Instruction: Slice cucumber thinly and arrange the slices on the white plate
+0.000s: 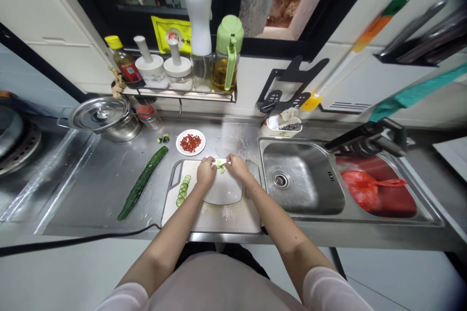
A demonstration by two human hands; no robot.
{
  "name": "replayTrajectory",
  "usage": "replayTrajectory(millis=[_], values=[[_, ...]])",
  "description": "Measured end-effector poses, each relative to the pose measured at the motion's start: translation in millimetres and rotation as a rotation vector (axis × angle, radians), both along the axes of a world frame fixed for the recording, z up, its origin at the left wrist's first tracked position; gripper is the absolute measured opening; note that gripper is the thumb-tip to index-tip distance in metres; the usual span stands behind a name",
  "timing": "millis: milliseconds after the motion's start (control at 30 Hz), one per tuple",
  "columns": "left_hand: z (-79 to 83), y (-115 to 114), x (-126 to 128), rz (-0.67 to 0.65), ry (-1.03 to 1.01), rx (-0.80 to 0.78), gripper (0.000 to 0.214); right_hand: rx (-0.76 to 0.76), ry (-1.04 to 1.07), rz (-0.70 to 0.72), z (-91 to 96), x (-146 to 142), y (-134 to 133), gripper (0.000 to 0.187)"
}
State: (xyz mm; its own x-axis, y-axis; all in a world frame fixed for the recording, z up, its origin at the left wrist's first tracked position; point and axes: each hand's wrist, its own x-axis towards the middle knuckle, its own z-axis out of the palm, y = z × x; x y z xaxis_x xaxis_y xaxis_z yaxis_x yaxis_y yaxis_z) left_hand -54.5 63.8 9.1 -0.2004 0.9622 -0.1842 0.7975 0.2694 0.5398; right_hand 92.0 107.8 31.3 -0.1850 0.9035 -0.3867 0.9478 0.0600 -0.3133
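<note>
A white plate (pixel 222 190) lies on the cutting board (pixel 211 224). At its far edge is a small group of thin cucumber slices (pixel 221 165). My left hand (pixel 206 174) pinches at the left side of this group, and my right hand (pixel 238 168) pinches a slice at its right side; the exact grip is too small to see clearly. A row of overlapping cucumber rounds (pixel 183 192) rests on the board's left part. Left of the board, a long whole cucumber (pixel 143 183) lies diagonally on the steel counter.
Behind the board stands a small white dish (pixel 200 147) of chopped red pieces, with cucumber ends (pixel 163 138) beside it. A lidded pot (pixel 122 126) is at the left. To the right are a sink (pixel 306 189) and a red bag (pixel 361 189). Bottles stand on a rack (pixel 207 95).
</note>
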Motion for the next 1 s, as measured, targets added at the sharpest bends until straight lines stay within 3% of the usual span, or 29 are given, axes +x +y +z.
replayTrajectory(millis=[300, 767, 1000], values=[[1.3, 1, 7, -0.031, 0.019, -0.012, 0.012, -0.029, -0.108, -0.093, 3.7, -2, -8, 0.027], [-2.1, 4, 7, -0.049, 0.061, -0.048, 0.011, 0.045, -0.237, 0.100, 14.2, 3, -2, 0.038], [0.0, 5, 7, -0.041, 0.042, -0.065, 0.011, 0.045, -0.240, 0.088, 15.0, 1, -3, 0.039]])
